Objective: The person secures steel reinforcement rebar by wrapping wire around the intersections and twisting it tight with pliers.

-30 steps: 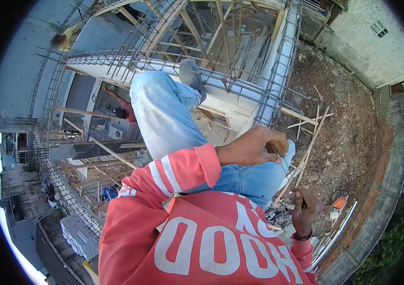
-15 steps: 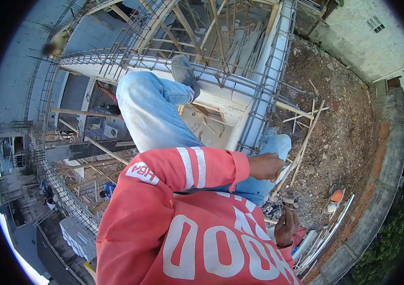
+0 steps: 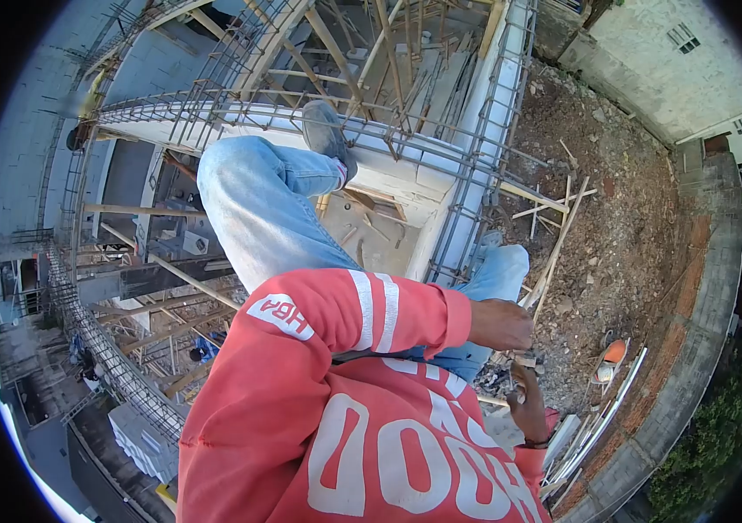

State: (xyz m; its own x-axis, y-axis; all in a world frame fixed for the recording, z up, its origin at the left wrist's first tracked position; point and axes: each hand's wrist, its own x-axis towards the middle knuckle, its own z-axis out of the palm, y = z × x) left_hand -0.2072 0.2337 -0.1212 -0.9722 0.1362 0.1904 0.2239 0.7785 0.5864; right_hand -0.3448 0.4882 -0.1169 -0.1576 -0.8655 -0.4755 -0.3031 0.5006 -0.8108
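My left arm in a red sleeve reaches across my body to the right. My left hand (image 3: 501, 324) is a closed fist beside my right knee in light blue jeans (image 3: 497, 275); whatever it may hold is hidden. Just below it, my right hand (image 3: 528, 406) is raised with curled fingers, its fingertips near the underside of the left hand. Anything between these fingers is too small to make out. The hands look slightly apart. My left leg (image 3: 253, 209) is bent, its grey shoe (image 3: 325, 131) against the rebar on the white wall top.
Rebar cages (image 3: 475, 166) run along the white block walls (image 3: 427, 174). Wooden props (image 3: 336, 52) stand in the rooms below. Rubble ground (image 3: 615, 209) with crossed poles (image 3: 562, 235) and a wheelbarrow (image 3: 608, 362) lies at right. Another person's arm (image 3: 181, 166) shows lower left of my shoe.
My left hand has moved right and down from above my thigh, its fingers now closed tighter. My right hand has shifted left, closer to it. The view has turned slightly.
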